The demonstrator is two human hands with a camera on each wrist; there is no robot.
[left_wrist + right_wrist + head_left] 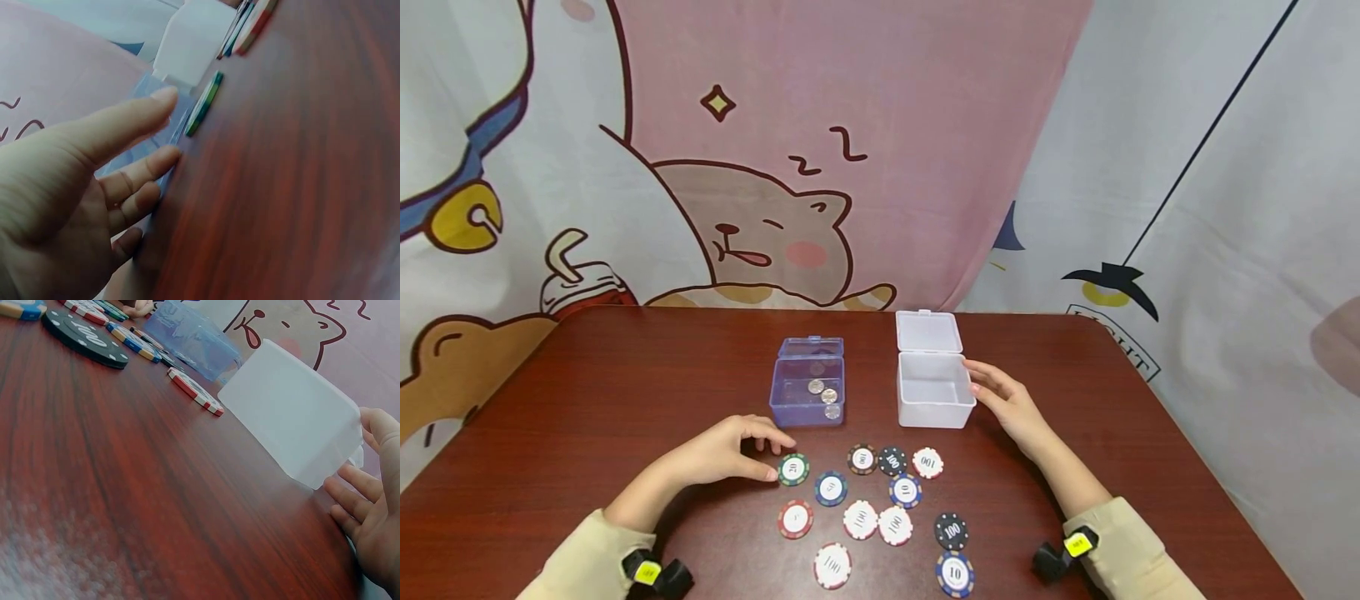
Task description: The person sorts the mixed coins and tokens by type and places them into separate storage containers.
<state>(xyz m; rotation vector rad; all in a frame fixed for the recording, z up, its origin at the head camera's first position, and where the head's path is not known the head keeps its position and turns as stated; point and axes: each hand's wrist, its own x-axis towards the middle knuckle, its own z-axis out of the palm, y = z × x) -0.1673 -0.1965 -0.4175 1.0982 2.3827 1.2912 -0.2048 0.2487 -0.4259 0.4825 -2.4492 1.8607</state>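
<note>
My left hand [726,450] reaches over the table with thumb and fingers spread, the thumb tip close to the left edge of a green poker chip [793,469]. In the left wrist view nothing is between the thumb and fingers, and the green chip lies just beyond them. The fingertips of my right hand [1011,408] rest against the right side of a white plastic box [936,415], whose lid is folded back. No contents show inside it. To its left stands a translucent blue box [805,415], lid also back, with several silver coins [829,396] inside.
Several poker chips lie flat in front of the boxes: a blue chip [831,488], a red chip [795,519], a black chip [951,531] and white ones, such as a white chip [832,567] near the front. A printed cloth [925,167] hangs behind the brown table [647,367].
</note>
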